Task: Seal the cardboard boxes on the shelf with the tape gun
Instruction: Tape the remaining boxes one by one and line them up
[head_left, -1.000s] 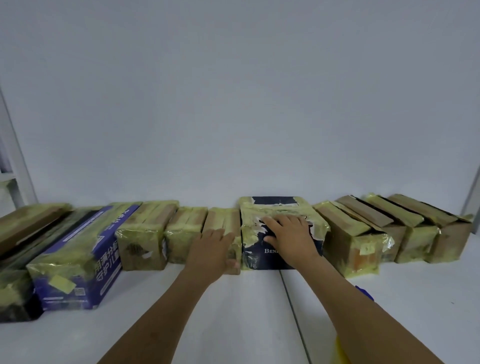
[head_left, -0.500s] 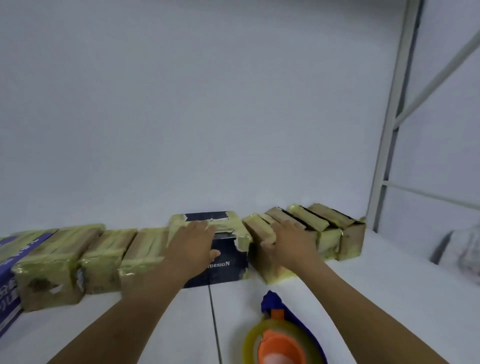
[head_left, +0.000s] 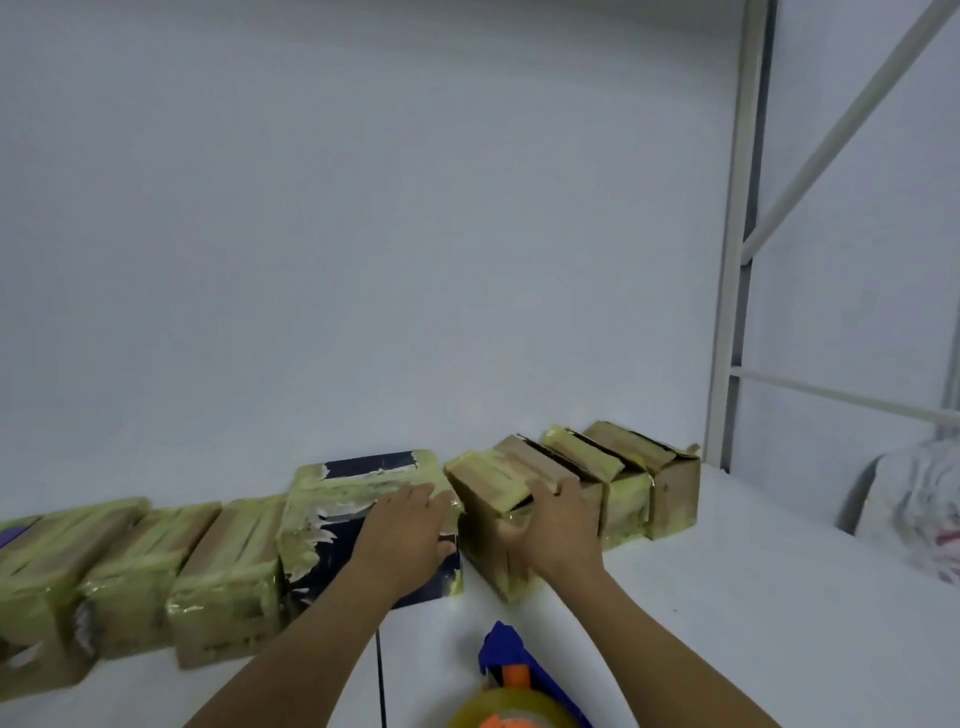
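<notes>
Hands have shifted rightward along the back edge of the shelf (head_left: 727, 597) — left hand (head_left: 405, 525) flat on dark box (head_left: 332, 540), right hand (head_left: 558, 525) gripping brown box (head_left: 488, 483). Likely positioning; next, grab tape gun (head_left: 511, 670) at front edge.

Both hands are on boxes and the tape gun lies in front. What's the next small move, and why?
Probably draw the tan, tape-wrapped cardboard box forward with the right hand. That hand grips its front top edge, the left hand lies flat on the neighbouring dark blue cardboard box, and the blue tape gun lies unheld on the white shelf in front.
</notes>
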